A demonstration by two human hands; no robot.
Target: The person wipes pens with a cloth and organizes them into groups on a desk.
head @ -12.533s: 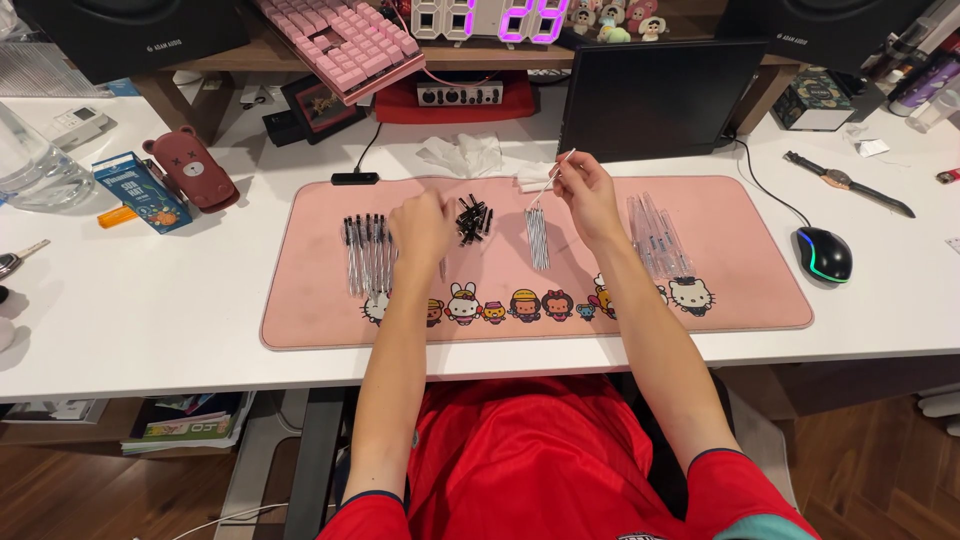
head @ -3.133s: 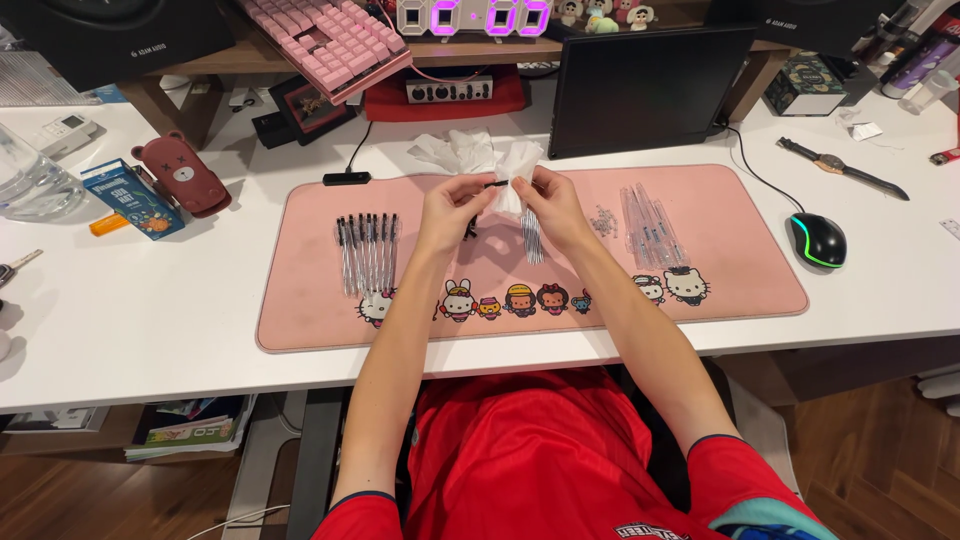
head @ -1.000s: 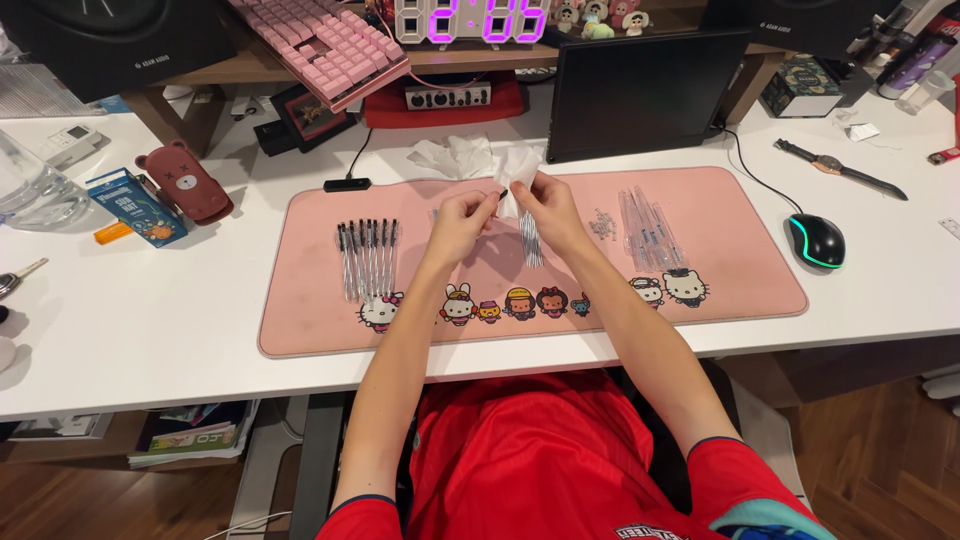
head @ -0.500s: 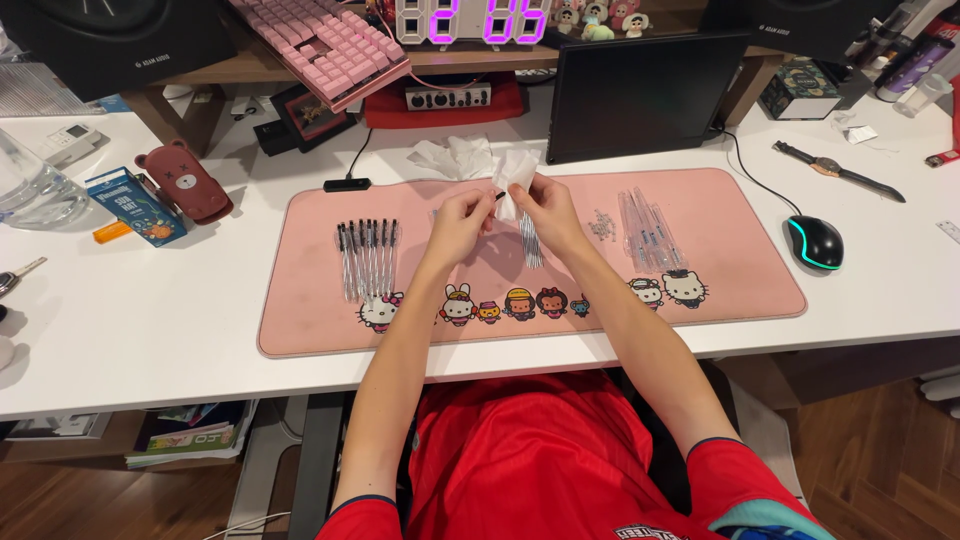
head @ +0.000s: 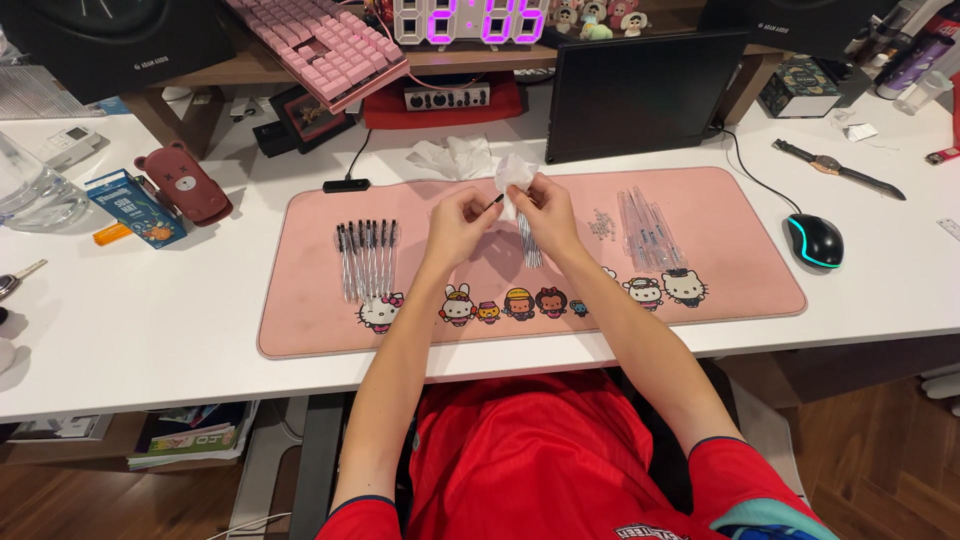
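Both hands meet above the middle of a pink desk mat (head: 320, 330) on a white bench (head: 130, 330). Left hand (head: 458, 222) pinches a thin black pen part (head: 494, 203) between thumb and fingertips, its grip closed on it. Right hand (head: 545, 208) grips a small white tissue (head: 512, 176), held up against the tip of that black part. Just below the right hand, a small bundle of clear pen tubes (head: 529, 240) lies on the mat. To the left, a neat row of assembled black pens (head: 367, 258) lies side by side. To the right, a loose pile of clear pen barrels (head: 648, 230) rests near some tiny springs (head: 601, 224). A black computer mouse (head: 815, 240) sits just beside the mat's right edge.
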